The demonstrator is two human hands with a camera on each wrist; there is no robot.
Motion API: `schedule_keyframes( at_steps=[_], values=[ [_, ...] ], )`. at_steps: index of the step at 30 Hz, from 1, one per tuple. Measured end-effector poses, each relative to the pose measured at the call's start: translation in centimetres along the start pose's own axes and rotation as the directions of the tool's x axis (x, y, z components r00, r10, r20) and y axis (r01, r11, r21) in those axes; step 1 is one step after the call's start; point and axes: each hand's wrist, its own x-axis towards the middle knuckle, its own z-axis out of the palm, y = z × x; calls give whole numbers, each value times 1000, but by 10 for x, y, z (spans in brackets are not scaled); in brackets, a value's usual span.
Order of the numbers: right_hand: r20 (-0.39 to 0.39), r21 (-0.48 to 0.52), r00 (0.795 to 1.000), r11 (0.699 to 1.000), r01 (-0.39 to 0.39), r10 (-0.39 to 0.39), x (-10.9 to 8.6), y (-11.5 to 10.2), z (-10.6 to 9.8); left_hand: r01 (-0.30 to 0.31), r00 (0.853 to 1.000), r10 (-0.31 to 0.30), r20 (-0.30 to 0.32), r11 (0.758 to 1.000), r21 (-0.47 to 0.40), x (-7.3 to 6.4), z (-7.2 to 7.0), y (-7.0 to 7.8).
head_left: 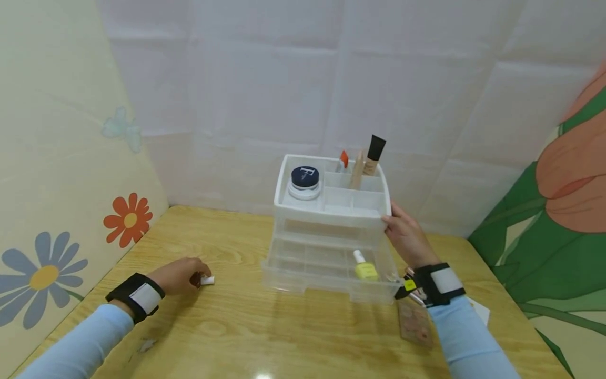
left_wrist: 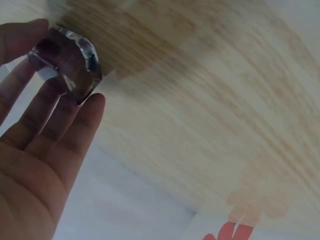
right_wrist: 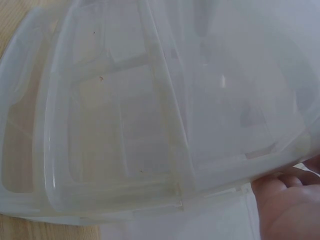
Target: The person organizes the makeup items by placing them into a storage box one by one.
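Note:
My left hand (head_left: pixel 176 276) pinches a small dark nail polish bottle (left_wrist: pixel 75 65) between thumb and fingertips, low over the left part of the table. In the head view the bottle's white cap (head_left: pixel 208 280) pokes out past the fingers. At the right side of a white plastic makeup organizer (head_left: pixel 331 215), my right hand (head_left: pixel 408 237) grips its upper front corner, thumb on the rim. A clear drawer (head_left: pixel 307 281) is pulled out from the organizer. Inside it, toward the right, lies a yellow nail polish bottle (head_left: pixel 366 271) with a white cap.
A dark-lidded powder jar (head_left: pixel 305 178) sits on the organizer's top, beside a black-capped foundation tube (head_left: pixel 375 155), a beige tube (head_left: pixel 357 171) and a red-tipped item (head_left: pixel 344 158). Right of the drawer, a palette (head_left: pixel 415 323) and other cosmetics lie partly under my right wrist.

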Motion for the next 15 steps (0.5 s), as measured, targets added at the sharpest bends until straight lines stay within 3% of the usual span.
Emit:
schedule_keyframes(
  at_steps=[10,15],
  values=[
    [14,8,1000,1000,16,-16,-1,1,0,-8,1000,9,-21,999,33,-5,5,-3],
    [10,-9,1000,1000,8,-8,-2,1,-3,-51,999,51,-12,998,27,2,-3,2]
  ],
)
